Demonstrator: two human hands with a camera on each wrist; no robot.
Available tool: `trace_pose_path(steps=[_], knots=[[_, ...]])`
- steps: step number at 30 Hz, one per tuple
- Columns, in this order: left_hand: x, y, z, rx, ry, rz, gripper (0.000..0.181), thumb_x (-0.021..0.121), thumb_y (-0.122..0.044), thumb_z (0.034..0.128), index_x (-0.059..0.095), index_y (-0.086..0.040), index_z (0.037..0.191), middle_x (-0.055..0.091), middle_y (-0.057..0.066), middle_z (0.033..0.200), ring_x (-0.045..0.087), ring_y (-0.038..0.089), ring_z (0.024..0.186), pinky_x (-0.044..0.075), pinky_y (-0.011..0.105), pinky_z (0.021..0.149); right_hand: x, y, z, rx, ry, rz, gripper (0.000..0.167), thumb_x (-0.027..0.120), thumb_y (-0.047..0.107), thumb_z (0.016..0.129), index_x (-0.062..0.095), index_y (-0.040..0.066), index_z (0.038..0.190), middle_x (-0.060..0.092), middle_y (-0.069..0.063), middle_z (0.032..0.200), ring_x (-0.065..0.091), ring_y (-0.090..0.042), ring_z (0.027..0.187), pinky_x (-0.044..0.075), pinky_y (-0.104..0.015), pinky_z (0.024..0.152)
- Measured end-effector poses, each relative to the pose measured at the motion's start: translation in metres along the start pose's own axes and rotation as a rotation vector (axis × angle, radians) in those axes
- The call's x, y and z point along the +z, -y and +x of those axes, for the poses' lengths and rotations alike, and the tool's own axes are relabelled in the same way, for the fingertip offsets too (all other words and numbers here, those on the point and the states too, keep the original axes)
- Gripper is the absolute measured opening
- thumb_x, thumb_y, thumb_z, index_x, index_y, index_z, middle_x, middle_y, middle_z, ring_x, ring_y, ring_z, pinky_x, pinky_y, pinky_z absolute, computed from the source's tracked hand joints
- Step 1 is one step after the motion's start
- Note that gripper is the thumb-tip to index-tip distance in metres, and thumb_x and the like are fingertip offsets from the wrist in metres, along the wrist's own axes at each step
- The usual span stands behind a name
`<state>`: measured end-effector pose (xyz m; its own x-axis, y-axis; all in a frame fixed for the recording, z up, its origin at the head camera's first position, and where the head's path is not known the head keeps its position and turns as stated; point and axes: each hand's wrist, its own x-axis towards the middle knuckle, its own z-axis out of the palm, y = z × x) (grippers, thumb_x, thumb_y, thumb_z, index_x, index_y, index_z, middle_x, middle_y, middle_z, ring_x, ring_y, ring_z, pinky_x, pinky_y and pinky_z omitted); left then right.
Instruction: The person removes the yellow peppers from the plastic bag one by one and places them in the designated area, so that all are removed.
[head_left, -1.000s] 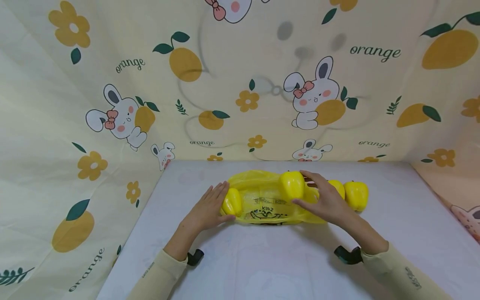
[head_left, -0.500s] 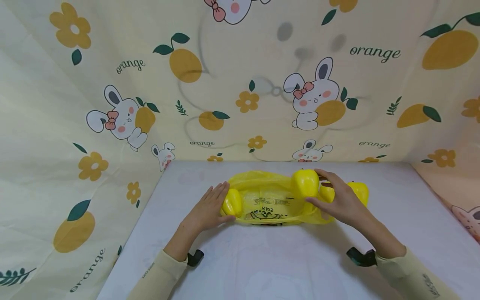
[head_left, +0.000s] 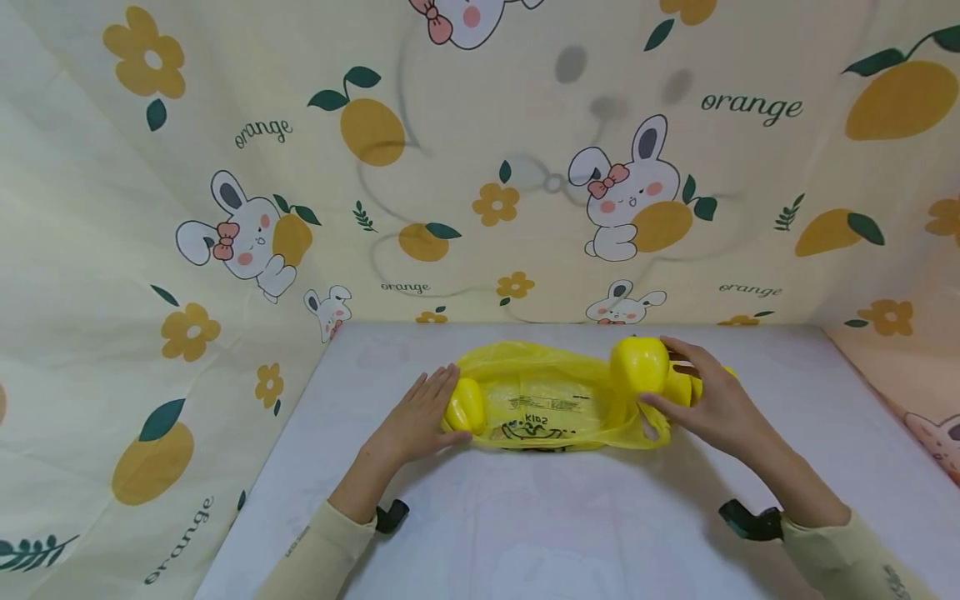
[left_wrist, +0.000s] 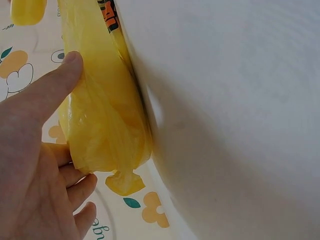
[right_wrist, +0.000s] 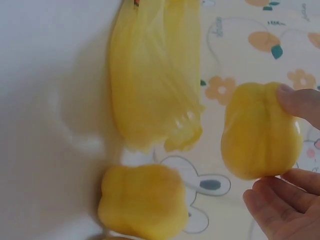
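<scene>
A yellow plastic bag [head_left: 536, 392] with dark print lies on the table, its mouth spread upward. At its left end my left hand [head_left: 412, 417] holds the side, thumb and fingers spanning it; a yellow bell pepper [head_left: 467, 406] shows just inside that hand. In the left wrist view the thumb presses the bag [left_wrist: 107, 110] and the fingertips touch its lower end. My right hand [head_left: 708, 400] grips another yellow bell pepper [head_left: 639, 365] raised by the bag's right end. The right wrist view shows this pepper [right_wrist: 262, 132] between thumb and fingers, apart from the bag.
More yellow bell peppers [head_left: 678, 385] sit right of the bag, partly hidden by my right hand; one pepper [right_wrist: 142, 200] stands on the table in the right wrist view. The white table [head_left: 540, 517] meets a printed cloth backdrop [head_left: 450, 192] behind.
My right hand has moved to the right with the bell pepper, from over the bag's mouth to its right end. My left hand has stayed in place.
</scene>
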<state>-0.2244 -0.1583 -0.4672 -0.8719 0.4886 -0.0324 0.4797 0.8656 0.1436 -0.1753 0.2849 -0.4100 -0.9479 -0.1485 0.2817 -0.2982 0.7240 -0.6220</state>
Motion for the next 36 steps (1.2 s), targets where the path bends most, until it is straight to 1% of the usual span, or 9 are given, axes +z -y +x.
trace_pose_path(steps=[6,11,19,21,22,24,26,28,36], knots=[[0.0,0.0,0.001,-0.008,0.007,-0.001,0.113,0.071,-0.065,0.0962,0.012,-0.006,0.173,0.013,0.009,0.181,0.013,0.025,0.167,0.006,0.044,0.136,-0.008,-0.008,-0.004,0.01,0.002,0.008,0.095,0.087,0.036,0.093,0.034,0.005,0.165,0.047,-0.029,0.155,0.056,-0.058,0.129,0.053,-0.075,0.098],[0.0,0.0,0.002,-0.014,0.012,0.001,0.114,0.071,-0.066,0.096,0.012,-0.007,0.173,0.013,0.009,0.181,0.013,0.025,0.167,0.006,0.043,0.136,-0.013,-0.017,-0.007,0.008,-0.008,0.004,0.095,0.088,0.032,0.093,0.034,0.005,0.166,0.047,-0.029,0.154,0.056,-0.058,0.128,0.053,-0.076,0.098],[0.0,0.0,0.001,-0.015,0.005,-0.007,0.113,0.072,-0.064,0.096,0.012,-0.007,0.173,0.013,0.008,0.181,0.013,0.024,0.167,0.006,0.043,0.136,-0.024,-0.031,-0.009,0.018,-0.017,-0.026,0.096,0.089,0.032,0.091,0.035,0.006,0.166,0.047,-0.028,0.155,0.056,-0.056,0.128,0.054,-0.068,0.099],[0.0,0.0,0.001,-0.015,0.005,-0.008,0.113,0.072,-0.064,0.0961,0.012,-0.007,0.173,0.012,0.007,0.181,0.013,0.024,0.167,0.006,0.043,0.136,-0.026,-0.034,-0.009,0.011,-0.026,-0.034,0.096,0.09,0.031,0.09,0.035,0.006,0.165,0.048,-0.028,0.155,0.055,-0.055,0.129,0.061,-0.046,0.102],[0.0,0.0,0.001,-0.015,0.003,-0.01,0.113,0.072,-0.064,0.096,0.012,-0.007,0.173,0.013,0.007,0.181,0.013,0.024,0.167,0.006,0.043,0.136,-0.027,-0.035,-0.009,0.003,-0.031,-0.032,0.096,0.09,0.03,0.09,0.036,0.005,0.165,0.048,-0.028,0.155,0.054,-0.055,0.129,0.06,-0.034,0.103],[0.0,0.0,0.0,-0.012,0.001,-0.009,0.113,0.072,-0.064,0.0961,0.013,-0.007,0.173,0.013,0.008,0.181,0.013,0.024,0.167,0.006,0.043,0.136,-0.029,-0.038,-0.01,-0.012,-0.043,-0.03,0.096,0.091,0.027,0.089,0.036,0.004,0.165,0.048,-0.028,0.155,0.052,-0.054,0.13,0.048,-0.008,0.099],[0.0,-0.001,0.0,-0.008,-0.002,-0.008,0.113,0.072,-0.064,0.0962,0.013,-0.007,0.173,0.014,0.009,0.18,0.013,0.025,0.167,0.007,0.043,0.136,-0.03,-0.041,-0.01,-0.025,-0.055,-0.036,0.095,0.091,0.025,0.089,0.037,0.004,0.164,0.048,-0.028,0.155,0.051,-0.053,0.131,0.029,0.006,0.089],[0.0,0.0,0.0,-0.005,-0.006,-0.008,0.112,0.072,-0.064,0.0962,0.013,-0.006,0.173,0.016,0.01,0.18,0.014,0.025,0.167,0.007,0.044,0.136,-0.032,-0.044,-0.011,-0.036,-0.064,-0.038,0.095,0.092,0.023,0.088,0.037,0.003,0.164,0.048,-0.029,0.154,0.051,-0.053,0.13,0.026,0.008,0.088],[0.0,0.0,0.001,-0.002,0.001,-0.005,0.112,0.071,-0.064,0.0968,0.012,-0.007,0.173,0.013,0.009,0.181,0.013,0.025,0.167,0.006,0.043,0.136,-0.042,-0.053,-0.014,-0.028,-0.076,-0.061,0.098,0.092,0.021,0.088,0.036,0.004,0.165,0.048,-0.031,0.154,0.052,-0.057,0.128,0.026,0.009,0.085]])
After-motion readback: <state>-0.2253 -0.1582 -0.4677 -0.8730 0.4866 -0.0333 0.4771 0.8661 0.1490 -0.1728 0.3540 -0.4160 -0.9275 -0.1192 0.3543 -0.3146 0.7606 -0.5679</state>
